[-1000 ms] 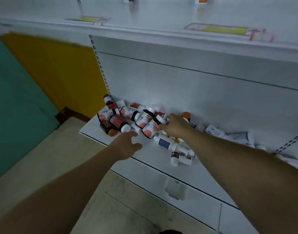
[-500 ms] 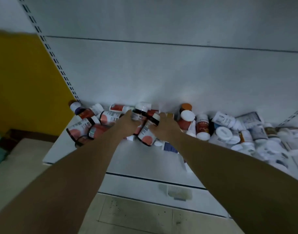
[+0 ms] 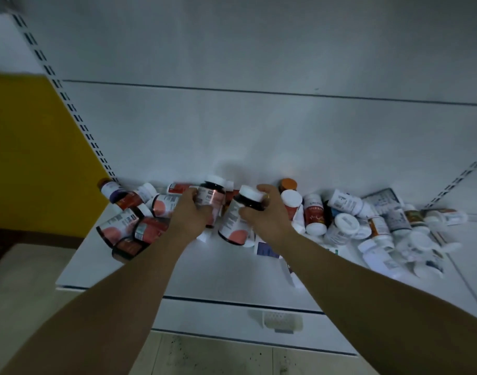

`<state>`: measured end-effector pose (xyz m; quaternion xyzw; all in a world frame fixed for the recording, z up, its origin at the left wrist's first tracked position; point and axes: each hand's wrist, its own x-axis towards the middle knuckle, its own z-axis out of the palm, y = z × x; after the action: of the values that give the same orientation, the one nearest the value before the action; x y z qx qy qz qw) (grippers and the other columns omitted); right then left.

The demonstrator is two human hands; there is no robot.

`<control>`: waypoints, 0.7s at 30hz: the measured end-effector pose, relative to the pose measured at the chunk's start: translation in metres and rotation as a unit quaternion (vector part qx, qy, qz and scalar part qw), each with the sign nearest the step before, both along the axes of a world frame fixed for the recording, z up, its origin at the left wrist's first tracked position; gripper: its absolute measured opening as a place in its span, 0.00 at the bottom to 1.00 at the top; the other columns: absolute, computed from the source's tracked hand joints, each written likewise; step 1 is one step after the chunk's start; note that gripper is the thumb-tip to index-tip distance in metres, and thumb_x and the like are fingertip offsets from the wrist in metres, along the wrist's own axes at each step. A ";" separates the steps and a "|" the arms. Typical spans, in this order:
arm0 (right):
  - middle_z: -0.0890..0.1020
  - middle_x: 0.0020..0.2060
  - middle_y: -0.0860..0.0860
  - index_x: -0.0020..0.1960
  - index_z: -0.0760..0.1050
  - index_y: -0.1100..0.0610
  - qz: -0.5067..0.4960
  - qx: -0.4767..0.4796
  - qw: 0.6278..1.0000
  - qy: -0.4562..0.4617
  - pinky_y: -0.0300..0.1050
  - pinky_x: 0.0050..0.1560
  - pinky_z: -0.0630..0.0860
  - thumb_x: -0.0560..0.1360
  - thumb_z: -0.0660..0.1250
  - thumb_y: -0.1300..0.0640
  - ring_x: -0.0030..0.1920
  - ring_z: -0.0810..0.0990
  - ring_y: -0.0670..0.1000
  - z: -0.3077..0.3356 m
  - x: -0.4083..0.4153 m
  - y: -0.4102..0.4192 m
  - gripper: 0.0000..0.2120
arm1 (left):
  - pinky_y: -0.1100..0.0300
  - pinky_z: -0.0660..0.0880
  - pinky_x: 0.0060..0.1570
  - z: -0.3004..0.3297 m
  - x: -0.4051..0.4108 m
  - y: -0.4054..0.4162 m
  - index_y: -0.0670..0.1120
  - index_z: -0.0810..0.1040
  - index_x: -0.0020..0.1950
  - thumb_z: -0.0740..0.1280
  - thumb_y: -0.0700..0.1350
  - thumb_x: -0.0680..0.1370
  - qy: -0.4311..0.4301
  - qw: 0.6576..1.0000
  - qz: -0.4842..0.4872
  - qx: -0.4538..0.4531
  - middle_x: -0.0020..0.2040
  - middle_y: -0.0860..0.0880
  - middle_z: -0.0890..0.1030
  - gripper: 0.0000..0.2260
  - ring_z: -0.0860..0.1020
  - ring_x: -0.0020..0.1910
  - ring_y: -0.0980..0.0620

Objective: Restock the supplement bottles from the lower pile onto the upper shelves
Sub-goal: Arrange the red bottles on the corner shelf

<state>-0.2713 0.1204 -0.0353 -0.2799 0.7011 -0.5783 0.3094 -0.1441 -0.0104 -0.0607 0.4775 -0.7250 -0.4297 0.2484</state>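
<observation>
A pile of supplement bottles [image 3: 348, 220] lies along the back of the low white shelf [image 3: 156, 269]. My left hand [image 3: 190, 217] grips a dark bottle with a white and pink label [image 3: 213, 197], its white cap pointing up. My right hand [image 3: 268, 213] holds a second dark bottle with a white cap [image 3: 236, 219] near its neck, tilted, its base low toward me. Both bottles are lifted slightly above the pile. More dark bottles with pink labels [image 3: 129, 226] lie at the left end.
The white back panel [image 3: 259, 131] rises behind the pile, with slotted uprights [image 3: 77, 117] at left and right. A yellow wall [image 3: 29, 147] is on the left. A small plastic tag holder [image 3: 282, 320] hangs on the base front. Tiled floor lies below.
My head has tilted down and closer, so the upper shelf has left view. Both hands reached into the pile and each took hold of a dark bottle, now raised a little.
</observation>
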 end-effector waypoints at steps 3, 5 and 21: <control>0.78 0.54 0.50 0.60 0.68 0.49 -0.004 -0.034 0.995 -0.095 0.43 0.47 0.78 0.70 0.70 0.64 0.51 0.80 0.49 0.031 -0.003 0.016 0.23 | 0.55 0.79 0.45 0.036 0.019 0.023 0.50 0.75 0.58 0.63 0.39 0.76 0.130 0.987 0.033 0.090 0.50 0.51 0.80 0.12 0.79 0.49 0.50; 0.78 0.56 0.51 0.62 0.67 0.47 0.016 -0.037 0.987 -0.155 0.50 0.50 0.80 0.71 0.68 0.64 0.53 0.80 0.52 0.054 0.000 0.030 0.24 | 0.50 0.79 0.49 0.064 0.034 0.051 0.54 0.77 0.53 0.61 0.41 0.78 0.199 0.967 0.058 0.149 0.49 0.50 0.81 0.10 0.80 0.50 0.49; 0.82 0.51 0.57 0.64 0.72 0.55 0.028 -0.197 0.928 -0.315 0.56 0.48 0.79 0.79 0.57 0.54 0.48 0.82 0.56 0.199 0.105 0.207 0.15 | 0.52 0.80 0.45 0.230 0.121 0.238 0.48 0.74 0.61 0.54 0.44 0.82 0.376 0.881 -0.084 0.274 0.53 0.45 0.83 0.13 0.81 0.53 0.48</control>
<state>-0.1665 0.3272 0.1632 -0.1583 0.4314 -0.7541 0.4692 -0.0229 0.2273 0.1691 0.2661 -0.4678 -0.7778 0.3247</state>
